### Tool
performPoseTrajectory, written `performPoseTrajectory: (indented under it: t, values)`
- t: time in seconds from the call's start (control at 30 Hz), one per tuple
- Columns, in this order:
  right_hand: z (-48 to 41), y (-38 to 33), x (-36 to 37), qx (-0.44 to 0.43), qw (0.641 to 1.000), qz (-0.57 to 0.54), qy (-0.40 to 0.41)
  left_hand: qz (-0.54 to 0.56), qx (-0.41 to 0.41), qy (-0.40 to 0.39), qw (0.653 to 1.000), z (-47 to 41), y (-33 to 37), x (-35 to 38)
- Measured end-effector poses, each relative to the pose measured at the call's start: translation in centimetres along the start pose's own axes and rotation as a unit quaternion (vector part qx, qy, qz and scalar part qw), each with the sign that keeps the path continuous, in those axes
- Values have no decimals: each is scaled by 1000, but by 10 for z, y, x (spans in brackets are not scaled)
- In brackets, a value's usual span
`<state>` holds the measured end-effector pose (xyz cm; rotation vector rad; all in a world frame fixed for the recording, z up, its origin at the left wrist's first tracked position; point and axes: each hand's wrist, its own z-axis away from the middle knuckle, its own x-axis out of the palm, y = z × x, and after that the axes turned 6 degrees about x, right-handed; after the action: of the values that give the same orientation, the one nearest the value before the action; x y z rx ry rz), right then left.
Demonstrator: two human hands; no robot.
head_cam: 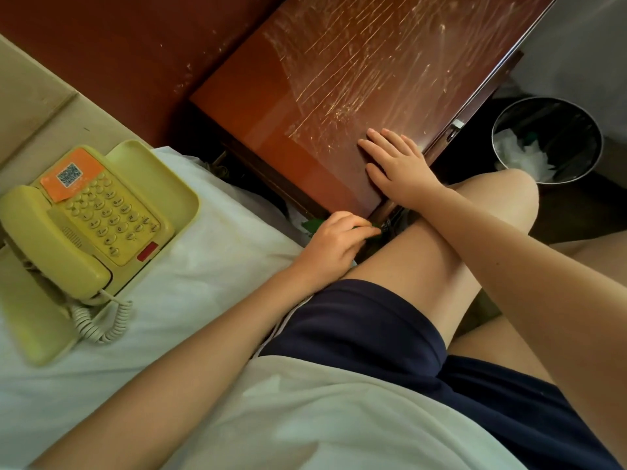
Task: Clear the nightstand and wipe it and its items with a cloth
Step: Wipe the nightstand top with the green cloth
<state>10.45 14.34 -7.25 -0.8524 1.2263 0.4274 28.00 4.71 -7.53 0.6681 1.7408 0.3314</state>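
Nightstand [305, 96] top streaked; right hand [397, 167] flat on near corner, fingers straight. Left hand [336, 239] just below edge, curled round green cloth [371, 230].

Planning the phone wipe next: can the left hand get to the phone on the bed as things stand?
Probably yes. The phone lies on the white sheet, on the same side as the left hand, with only bare sheet between. That hand grips a green thing, likely the cloth.
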Motion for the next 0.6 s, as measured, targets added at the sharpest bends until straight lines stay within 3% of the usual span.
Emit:
performPoseTrajectory:
  t: [0.1, 0.2, 0.3, 0.47, 0.6]
  values:
    - [-1, 1, 1, 0, 1000, -5, 3, 10, -87, 54, 995, -3, -11, -15]
    - [-1, 0, 2, 0, 1000, -10, 12, -54, -239, 161, 956, -24, -38, -42]
    - [-2, 1, 2, -1, 1000, -18, 8, -106, -315, 199, 922, -54, -81, -74]
    - [-1, 2, 1, -6, 999, -35, 3, -171, -366, 150, 902, -75, -128, -90]
    - [-1, 2, 2, -2, 999, -33, 8, -198, -311, 121, 922, -68, -124, -85]
